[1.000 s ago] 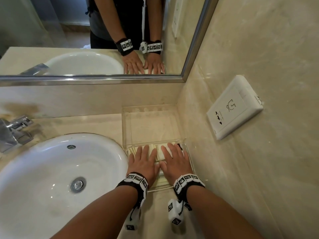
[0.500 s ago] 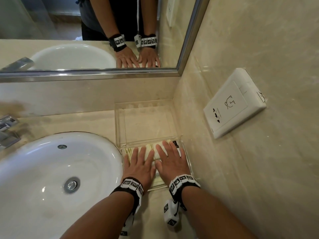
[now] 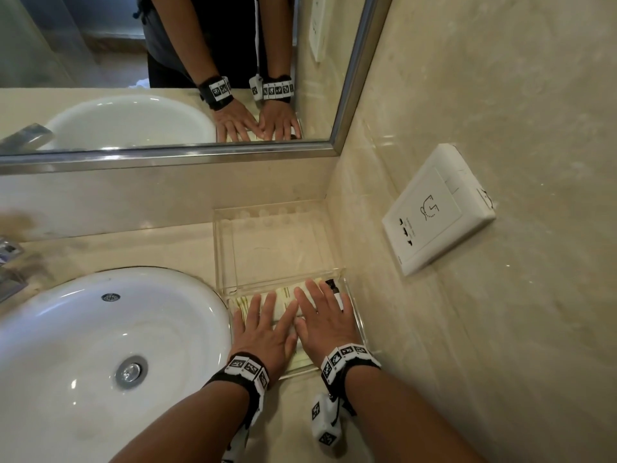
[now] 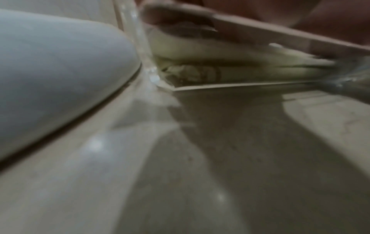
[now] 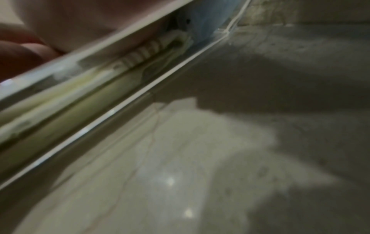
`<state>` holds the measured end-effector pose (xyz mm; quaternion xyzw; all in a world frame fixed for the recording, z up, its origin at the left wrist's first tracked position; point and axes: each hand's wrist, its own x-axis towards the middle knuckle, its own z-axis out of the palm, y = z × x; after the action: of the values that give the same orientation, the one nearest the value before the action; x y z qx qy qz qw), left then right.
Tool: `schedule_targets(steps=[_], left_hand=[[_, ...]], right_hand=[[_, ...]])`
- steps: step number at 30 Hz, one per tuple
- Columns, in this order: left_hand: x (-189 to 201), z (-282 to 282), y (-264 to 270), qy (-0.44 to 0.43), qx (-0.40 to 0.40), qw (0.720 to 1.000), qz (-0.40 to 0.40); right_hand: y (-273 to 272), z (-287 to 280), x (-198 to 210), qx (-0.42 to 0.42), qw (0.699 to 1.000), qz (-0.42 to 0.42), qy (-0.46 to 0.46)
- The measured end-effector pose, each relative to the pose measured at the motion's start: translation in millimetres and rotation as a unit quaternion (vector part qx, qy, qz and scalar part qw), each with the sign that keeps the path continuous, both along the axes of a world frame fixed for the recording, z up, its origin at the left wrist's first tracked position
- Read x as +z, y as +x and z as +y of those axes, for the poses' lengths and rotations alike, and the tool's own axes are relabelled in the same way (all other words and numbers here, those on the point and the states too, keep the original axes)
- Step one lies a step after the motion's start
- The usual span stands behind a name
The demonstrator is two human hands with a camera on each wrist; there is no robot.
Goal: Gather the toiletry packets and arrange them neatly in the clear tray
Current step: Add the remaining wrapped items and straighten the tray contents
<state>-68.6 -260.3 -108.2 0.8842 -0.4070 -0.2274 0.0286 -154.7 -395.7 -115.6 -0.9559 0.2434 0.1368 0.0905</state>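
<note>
Flat on toiletry packets [image 3: 283, 297] in clear tray [image 3: 354, 307]: left hand [image 3: 263, 332], right hand [image 3: 325, 324], fingers spread.
Leftward one sink [image 3: 100, 345]; rightward one wall socket [image 3: 437, 212]; packet count hidden.

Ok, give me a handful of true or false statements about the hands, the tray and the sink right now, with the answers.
1. Both hands lie flat on the packets in the clear tray. True: left hand and right hand have straight fingers.
2. The tray's far section holds packets. False: it looks bare.
3. The tray sits in the corner beside the right wall. True.
4. The sink is full of water. False: the drain shows and the basin looks dry.
5. The right hand grips a bottle. False: it presses on the packets.
</note>
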Motion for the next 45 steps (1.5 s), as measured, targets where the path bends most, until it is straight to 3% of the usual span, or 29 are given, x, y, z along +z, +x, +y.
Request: schedule_targets(steps=[23, 34, 40, 45], left_hand=[[3.3, 3.3, 4.8, 0.002, -0.024, 1.000, 0.001], [29.9, 26.2, 21.1, 0.012, -0.047, 0.998, -0.029], [44.6, 40.4, 26.4, 0.042, -0.051, 0.997, -0.034], [49.1, 51.8, 23.6, 0.068, -0.047, 0.996, -0.020]], right_hand=[[3.4, 1.2, 7.3, 0.002, 1.000, 0.026, 0.005], [1.4, 6.2, 43.3, 0.008, 1.000, 0.020, -0.016], [-26.8, 14.8, 53.9, -0.019, 0.999, -0.047, -0.016], [-46.8, 16.3, 59.6, 0.001, 1.000, -0.023, -0.014]])
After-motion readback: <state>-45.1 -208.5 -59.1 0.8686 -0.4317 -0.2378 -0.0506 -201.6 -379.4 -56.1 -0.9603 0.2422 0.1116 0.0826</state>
